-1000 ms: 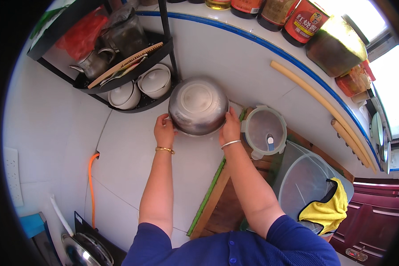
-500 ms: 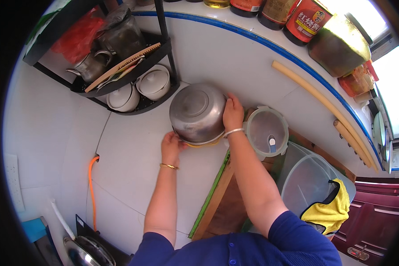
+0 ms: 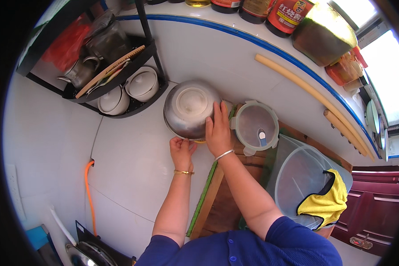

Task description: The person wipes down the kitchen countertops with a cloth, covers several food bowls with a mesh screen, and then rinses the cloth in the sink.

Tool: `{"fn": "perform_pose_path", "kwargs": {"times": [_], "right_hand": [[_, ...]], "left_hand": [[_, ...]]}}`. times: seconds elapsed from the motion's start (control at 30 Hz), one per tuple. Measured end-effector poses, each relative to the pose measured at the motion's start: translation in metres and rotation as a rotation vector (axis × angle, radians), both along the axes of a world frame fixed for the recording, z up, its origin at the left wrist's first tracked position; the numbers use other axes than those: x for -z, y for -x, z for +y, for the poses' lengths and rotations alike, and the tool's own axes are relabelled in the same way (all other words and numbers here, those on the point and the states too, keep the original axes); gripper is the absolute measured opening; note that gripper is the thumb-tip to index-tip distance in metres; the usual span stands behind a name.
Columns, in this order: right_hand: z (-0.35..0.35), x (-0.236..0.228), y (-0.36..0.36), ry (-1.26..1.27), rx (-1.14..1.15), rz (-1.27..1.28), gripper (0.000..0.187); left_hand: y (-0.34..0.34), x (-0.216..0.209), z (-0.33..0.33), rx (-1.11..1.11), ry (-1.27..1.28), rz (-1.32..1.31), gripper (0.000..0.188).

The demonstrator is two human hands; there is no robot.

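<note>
With a curled left hand [image 3: 181, 155], touching the near rim of a round, silver metal bowl [image 3: 193, 106], upside down over white tiles [image 3: 128, 155]; can't tell if gripping. With a flat, spread right hand [image 3: 218, 134], touching its right side.

Head: camera looked steeply down and forward from above the shirt [image 3: 248, 248].
Tabletop [image 3: 128, 159]: lay below the lens, left of centre.
Hands [image 3: 219, 136]: showed mid-view, at forearms' [image 3: 248, 190] reach.
Ledge [image 3: 213, 21]: arched across the top, bent by the fisheye.
Cupboard [image 3: 381, 213]: showed farther off, near the right rim.
</note>
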State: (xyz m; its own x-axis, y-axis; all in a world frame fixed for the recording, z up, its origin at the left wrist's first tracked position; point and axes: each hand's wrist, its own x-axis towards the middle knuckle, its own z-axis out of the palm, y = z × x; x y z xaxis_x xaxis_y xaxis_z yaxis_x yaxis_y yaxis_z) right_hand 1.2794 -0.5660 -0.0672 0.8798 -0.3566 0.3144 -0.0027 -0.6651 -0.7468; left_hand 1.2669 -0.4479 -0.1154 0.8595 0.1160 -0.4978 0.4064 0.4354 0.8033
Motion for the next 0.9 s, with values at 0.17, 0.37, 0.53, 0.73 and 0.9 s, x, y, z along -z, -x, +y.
{"fn": "perform_pose_path", "kwargs": {"times": [0.17, 0.37, 0.53, 0.73, 0.9], "right_hand": [[-0.005, 0.002, -0.018, -0.068, -0.005, -0.01, 0.047], [-0.006, -0.005, 0.008, -0.001, 0.024, 0.026, 0.05], [0.007, -0.004, 0.049, -0.111, 0.006, 0.133, 0.06], [0.018, 0.018, 0.057, -0.253, 0.025, 0.181, 0.066], [0.022, 0.024, 0.033, -0.718, -0.033, 0.139, 0.071]], "left_hand": [[-0.001, 0.003, -0.009, -0.058, 0.063, 0.013, 0.014], [0.015, -0.004, -0.026, 0.039, 0.066, 0.067, 0.014], [0.017, -0.011, -0.033, 0.0, 0.059, 0.067, 0.015], [0.016, -0.013, -0.028, -0.019, 0.063, 0.033, 0.015], [0.0, -0.013, -0.023, -0.036, 0.024, 0.033, 0.016]]}}
